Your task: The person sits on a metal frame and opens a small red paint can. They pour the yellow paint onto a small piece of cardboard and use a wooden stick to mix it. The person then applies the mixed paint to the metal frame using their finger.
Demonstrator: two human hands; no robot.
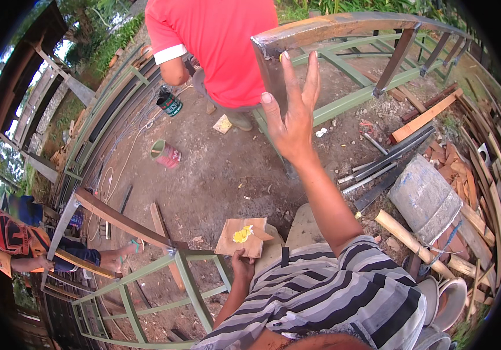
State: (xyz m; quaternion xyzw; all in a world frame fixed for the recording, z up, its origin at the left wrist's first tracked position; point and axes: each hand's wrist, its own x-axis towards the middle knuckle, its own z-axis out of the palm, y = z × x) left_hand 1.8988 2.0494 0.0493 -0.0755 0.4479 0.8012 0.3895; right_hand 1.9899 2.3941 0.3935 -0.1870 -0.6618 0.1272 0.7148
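Observation:
My left hand [241,265] grips the lower edge of a square wooden board [233,230] in front of my body. A mound of yellow paste [242,234] lies on the board, with a small pointed wooden piece [262,233] beside it. My right hand [295,111] is raised with its fingers apart, holding nothing. Its fingertips are at the end corner of a brown metal frame [332,35]; a little yellow shows by the index fingertip. Whether the fingertips press on the metal I cannot tell.
A person in a red shirt [215,52] stands ahead; another in an orange shirt [14,239] sits at left. Green metal frames [189,286] flank me. A pink can [166,153] and a dark can [170,102] stand on the dirt. Timber and a grey sack [425,198] lie right.

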